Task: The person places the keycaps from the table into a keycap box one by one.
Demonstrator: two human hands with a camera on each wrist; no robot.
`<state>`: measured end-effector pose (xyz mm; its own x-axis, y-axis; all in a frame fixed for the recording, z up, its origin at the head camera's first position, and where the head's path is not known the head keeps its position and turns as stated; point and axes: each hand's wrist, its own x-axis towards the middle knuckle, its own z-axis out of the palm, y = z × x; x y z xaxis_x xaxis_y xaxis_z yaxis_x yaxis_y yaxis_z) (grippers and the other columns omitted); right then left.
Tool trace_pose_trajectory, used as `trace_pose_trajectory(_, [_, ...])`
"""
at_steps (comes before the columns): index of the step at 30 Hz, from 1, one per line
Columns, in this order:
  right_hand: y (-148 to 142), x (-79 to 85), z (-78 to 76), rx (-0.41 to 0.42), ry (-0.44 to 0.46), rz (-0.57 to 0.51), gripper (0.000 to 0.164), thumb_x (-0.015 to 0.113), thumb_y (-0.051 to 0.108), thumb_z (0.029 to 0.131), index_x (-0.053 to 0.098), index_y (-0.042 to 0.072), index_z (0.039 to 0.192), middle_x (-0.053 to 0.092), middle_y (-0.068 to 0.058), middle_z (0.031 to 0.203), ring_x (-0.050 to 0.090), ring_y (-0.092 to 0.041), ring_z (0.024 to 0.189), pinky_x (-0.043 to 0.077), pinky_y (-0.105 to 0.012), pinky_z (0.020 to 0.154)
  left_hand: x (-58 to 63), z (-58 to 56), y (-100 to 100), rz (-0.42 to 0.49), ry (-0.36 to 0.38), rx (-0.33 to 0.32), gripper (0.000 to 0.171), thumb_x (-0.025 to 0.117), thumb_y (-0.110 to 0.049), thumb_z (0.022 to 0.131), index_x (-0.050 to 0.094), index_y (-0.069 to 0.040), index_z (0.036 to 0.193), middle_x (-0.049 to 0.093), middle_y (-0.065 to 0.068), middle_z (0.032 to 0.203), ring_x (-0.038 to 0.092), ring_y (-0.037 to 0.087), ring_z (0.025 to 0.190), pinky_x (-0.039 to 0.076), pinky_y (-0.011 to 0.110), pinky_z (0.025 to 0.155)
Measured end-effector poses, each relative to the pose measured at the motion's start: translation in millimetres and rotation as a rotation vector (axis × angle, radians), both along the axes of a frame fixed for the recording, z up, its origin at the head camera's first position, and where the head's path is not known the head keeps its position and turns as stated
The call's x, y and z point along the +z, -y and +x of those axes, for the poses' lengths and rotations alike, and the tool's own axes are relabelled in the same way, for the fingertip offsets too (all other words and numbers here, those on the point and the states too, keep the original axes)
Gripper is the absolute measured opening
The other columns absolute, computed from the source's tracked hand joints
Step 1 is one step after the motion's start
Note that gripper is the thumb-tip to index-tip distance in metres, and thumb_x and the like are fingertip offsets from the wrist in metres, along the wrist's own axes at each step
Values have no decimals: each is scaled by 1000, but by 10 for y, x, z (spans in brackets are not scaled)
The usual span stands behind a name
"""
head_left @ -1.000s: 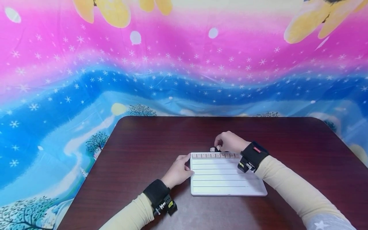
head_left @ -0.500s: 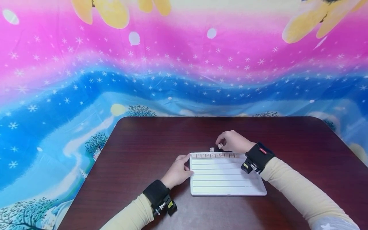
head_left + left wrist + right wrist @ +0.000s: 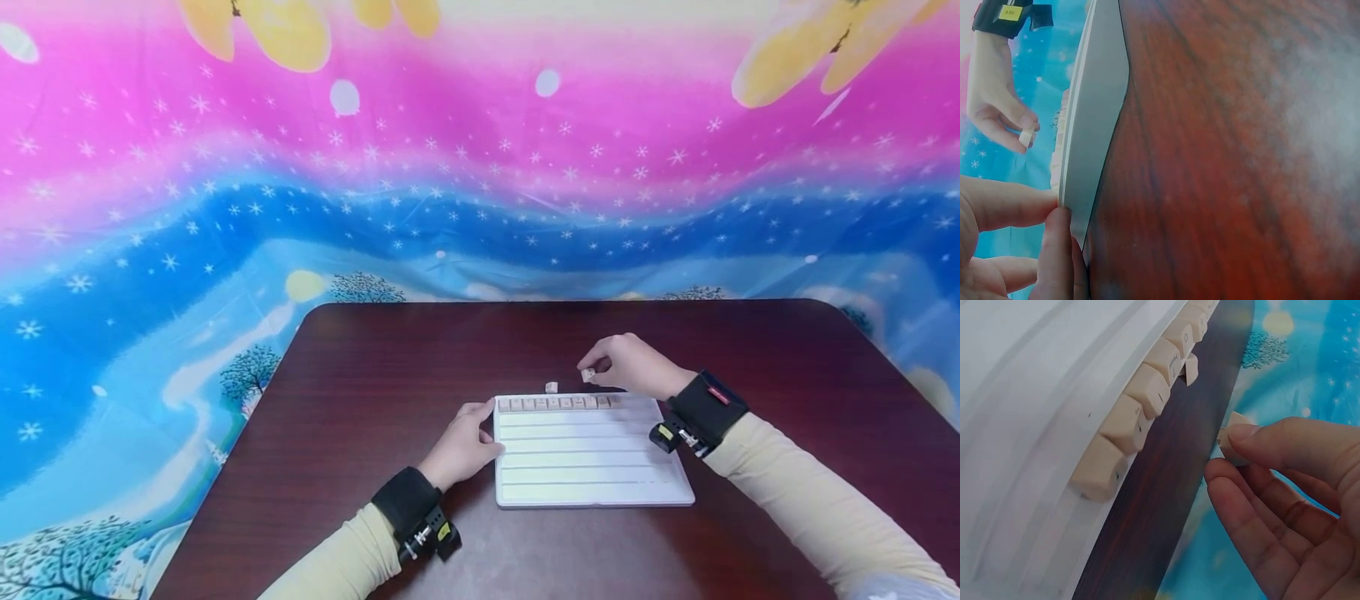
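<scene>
A white ridged tray lies on the table, with a row of beige keycaps along its far edge. My left hand grips the tray's left side, its thumb and fingertips at the rim. Just beyond the far edge, my right hand pinches one keycap between thumb and fingers. In the right wrist view that keycap is raised beside the row, partly covered by the thumb. A single loose keycap sits on the table behind the tray.
The dark wooden table reaches back to a colourful printed cloth hanging behind it. Black bands with small cameras are strapped to both wrists. The tray's nearer grooves hold no keycaps.
My right hand has moved right and slightly up, lifting the pinched keycap away from the loose one behind the tray. The left hand has stayed at the tray's side.
</scene>
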<state>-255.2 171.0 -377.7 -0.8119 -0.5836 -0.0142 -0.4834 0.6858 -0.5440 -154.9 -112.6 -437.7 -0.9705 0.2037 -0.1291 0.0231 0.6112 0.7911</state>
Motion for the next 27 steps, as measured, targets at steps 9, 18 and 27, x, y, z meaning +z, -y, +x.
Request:
trace_pose_trajectory(9, [-234, 77, 119, -34, -27, 39, 20, 77, -2, 88, 79, -1, 108, 71, -9, 104, 68, -22, 89, 58, -41, 80, 30, -3, -9, -1, -1, 5, 74, 74, 1, 89, 38, 8, 153, 42, 24, 150, 56, 14, 82, 47, 24, 63])
trace_pose_trajectory(18, [-439, 18, 177, -78, -6, 51, 20, 76, -4, 88, 78, 0, 107, 74, -10, 103, 69, -22, 87, 58, -43, 79, 6, -9, -4, -7, -9, 4, 74, 75, 1, 88, 39, 9, 153, 43, 25, 148, 56, 14, 81, 47, 24, 65])
trace_pose_trajectory(27, [-521, -156, 190, -77, 25, 54, 16, 77, -2, 87, 80, 8, 98, 73, -4, 97, 65, -18, 83, 57, -39, 76, -2, -12, -5, -14, 2, 4, 74, 75, 0, 89, 39, 7, 153, 43, 23, 149, 56, 14, 82, 47, 24, 66])
